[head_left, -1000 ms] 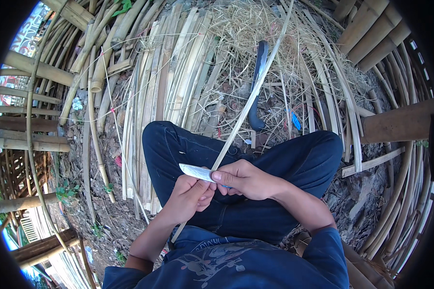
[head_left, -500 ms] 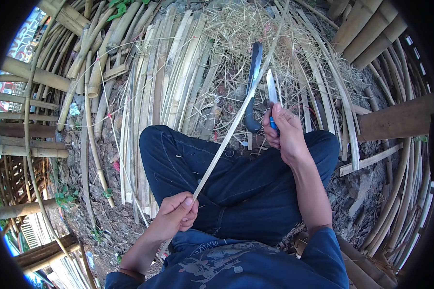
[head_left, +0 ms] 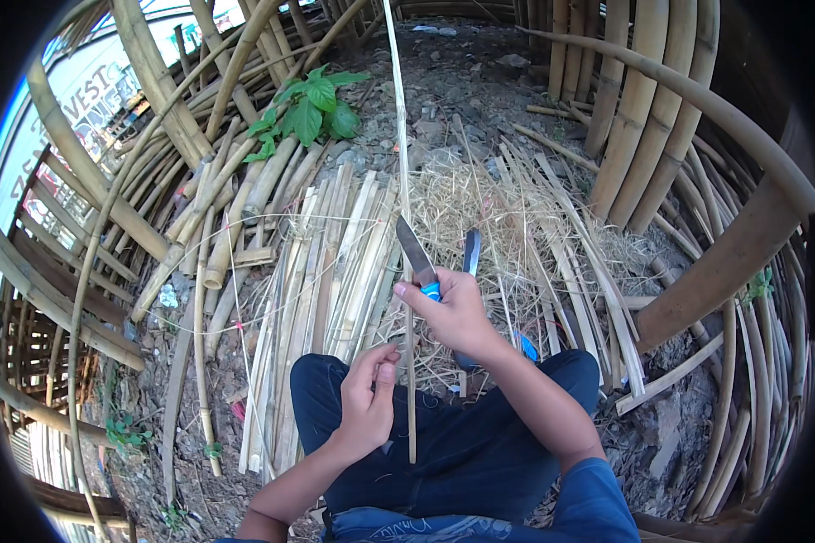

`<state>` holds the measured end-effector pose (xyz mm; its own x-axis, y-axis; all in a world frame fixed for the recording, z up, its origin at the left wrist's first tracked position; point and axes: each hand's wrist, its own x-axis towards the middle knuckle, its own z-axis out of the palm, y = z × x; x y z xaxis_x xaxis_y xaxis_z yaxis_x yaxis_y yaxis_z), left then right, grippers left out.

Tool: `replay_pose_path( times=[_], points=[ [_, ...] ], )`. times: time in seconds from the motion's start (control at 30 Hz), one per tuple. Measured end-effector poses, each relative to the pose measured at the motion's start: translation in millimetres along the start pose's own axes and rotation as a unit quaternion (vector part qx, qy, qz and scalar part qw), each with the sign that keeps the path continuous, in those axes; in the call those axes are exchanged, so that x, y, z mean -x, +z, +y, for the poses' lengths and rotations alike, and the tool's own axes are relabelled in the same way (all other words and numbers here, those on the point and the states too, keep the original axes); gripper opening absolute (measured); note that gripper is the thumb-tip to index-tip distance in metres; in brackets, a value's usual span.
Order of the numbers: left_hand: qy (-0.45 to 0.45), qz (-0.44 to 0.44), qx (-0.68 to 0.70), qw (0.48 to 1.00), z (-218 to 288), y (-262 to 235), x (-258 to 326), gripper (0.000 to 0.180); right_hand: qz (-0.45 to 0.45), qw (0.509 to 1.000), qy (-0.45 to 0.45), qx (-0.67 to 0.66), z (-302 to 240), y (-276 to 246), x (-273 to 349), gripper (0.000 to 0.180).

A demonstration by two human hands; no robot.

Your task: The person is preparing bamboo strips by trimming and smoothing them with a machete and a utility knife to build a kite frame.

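A long thin bamboo strip [head_left: 405,181] runs straight up the middle, its lower end resting over my dark blue trousers [head_left: 462,443]. My right hand [head_left: 457,317] grips a knife [head_left: 415,253] with a blue handle, blade pointing up, and presses against the strip at the blade's base. My left hand [head_left: 367,398] sits just left of the strip, lower down, fingertips pinched against it. A second dark blade [head_left: 471,252] lies in the straw just behind my right hand.
Split bamboo slats [head_left: 326,290] lie spread on the ground ahead beside a heap of dry shavings [head_left: 525,226]. Thick bamboo poles [head_left: 643,136] stand at right and curve along the left. A green leafy plant [head_left: 312,109] grows farther ahead.
My right hand has come back from the straw with the knife and now meets the strip. The strip has swung from slanted to upright. My left hand has moved up along it.
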<state>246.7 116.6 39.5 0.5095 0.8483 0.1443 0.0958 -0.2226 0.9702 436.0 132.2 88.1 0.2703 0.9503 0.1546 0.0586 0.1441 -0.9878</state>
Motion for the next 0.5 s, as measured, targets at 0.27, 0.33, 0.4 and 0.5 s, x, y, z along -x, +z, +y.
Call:
replay_pose_path(
  times=[0.27,0.33,0.4,0.5],
  points=[
    [0.492,0.269,-0.426,0.710,140.2,-113.0,-100.7,0.025,0.010,0.987,-0.067,0.149,-53.2,-36.3,-20.9,0.028],
    [0.503,0.308,-0.519,0.619,170.5,-135.5,-104.8,0.035,0.057,0.964,-0.099,0.240,-62.1,-38.8,-13.6,0.029],
    [0.499,0.319,-0.560,0.580,187.4,-145.7,-112.0,0.040,0.074,0.947,-0.117,0.290,-63.2,-44.9,-4.9,0.029],
    [0.479,0.304,-0.639,0.520,198.5,-155.5,-115.9,0.050,0.095,0.923,-0.129,0.349,-55.9,-51.1,5.3,0.027]
  ],
)
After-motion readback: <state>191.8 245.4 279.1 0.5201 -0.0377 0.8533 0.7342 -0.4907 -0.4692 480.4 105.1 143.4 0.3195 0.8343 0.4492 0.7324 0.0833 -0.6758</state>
